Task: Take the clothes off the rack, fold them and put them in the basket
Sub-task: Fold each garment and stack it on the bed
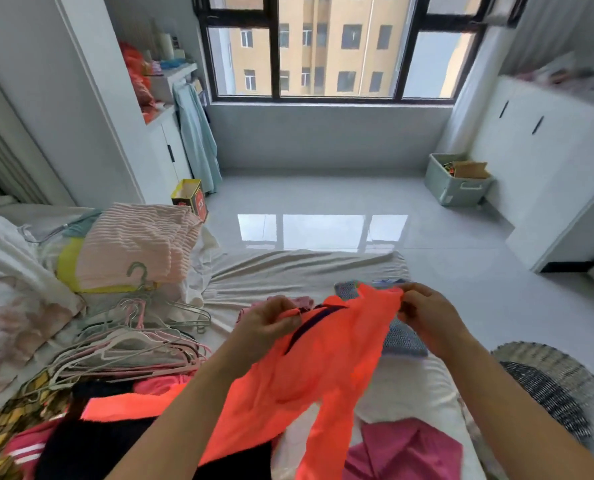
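Head view. Nearest the lens: your two forearms run up from the bottom edge, with the orange top (323, 368) draped between and over them at lower center. Your left hand (267, 320) pinches the top's upper edge by the dark collar trim, fingers curled on the fabric. Your right hand (427, 317) pinches the opposite upper corner, thumb and fingers closed on the cloth. The top hangs down from both grips, its lower part trailing toward the bottom edge over the bed (288, 271).

Bottom right of center: a pink garment (406, 448) lies crumpled on the sheet. Bottom left: a heap of unfolded clothes (28, 441), with yellow check, dark and red pieces mixed. Just above it, left of center, a pile of hangers (132, 344) lies loose on the bed. Above those, a pink ribbed stack (136, 244) sits on something yellow.

Behind the orange top, partly hidden by your right hand, is a blue knit piece (403, 341); can't tell if it is folded. The basket (548, 386), woven, sits at the lower right edge beside the bed, only partly in frame.

Farther off: glossy floor (323, 202), green bin (456, 180) at right by the cabinets, window (337, 46) at top center.
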The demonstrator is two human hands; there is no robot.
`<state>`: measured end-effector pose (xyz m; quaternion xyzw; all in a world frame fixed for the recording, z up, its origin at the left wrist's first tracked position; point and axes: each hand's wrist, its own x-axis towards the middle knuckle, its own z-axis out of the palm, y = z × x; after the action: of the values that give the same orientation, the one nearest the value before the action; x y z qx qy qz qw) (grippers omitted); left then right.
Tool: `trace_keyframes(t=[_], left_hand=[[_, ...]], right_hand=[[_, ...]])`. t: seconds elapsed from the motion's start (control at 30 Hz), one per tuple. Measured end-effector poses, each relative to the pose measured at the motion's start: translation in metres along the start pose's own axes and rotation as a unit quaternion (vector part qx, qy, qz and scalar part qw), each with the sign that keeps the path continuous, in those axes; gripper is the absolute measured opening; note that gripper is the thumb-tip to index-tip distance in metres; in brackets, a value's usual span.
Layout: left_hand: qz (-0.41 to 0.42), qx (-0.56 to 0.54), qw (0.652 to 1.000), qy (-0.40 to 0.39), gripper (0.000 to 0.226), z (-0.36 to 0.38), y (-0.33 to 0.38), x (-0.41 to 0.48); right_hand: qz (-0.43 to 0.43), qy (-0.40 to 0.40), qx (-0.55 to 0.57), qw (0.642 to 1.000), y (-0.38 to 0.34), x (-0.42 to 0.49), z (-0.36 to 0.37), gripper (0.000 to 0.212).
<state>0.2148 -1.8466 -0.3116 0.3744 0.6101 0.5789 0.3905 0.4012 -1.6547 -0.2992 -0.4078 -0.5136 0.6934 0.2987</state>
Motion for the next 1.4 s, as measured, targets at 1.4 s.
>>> trace_keyframes(t=[1.4], left_hand=[[0.084, 0.359, 0.928, 0.055, 0.013, 0.138, 0.045, 0.027]], right_hand=[[-0.17, -0.003, -0.355, 0.919, -0.024, -0.03, -0.035, 0.023]])
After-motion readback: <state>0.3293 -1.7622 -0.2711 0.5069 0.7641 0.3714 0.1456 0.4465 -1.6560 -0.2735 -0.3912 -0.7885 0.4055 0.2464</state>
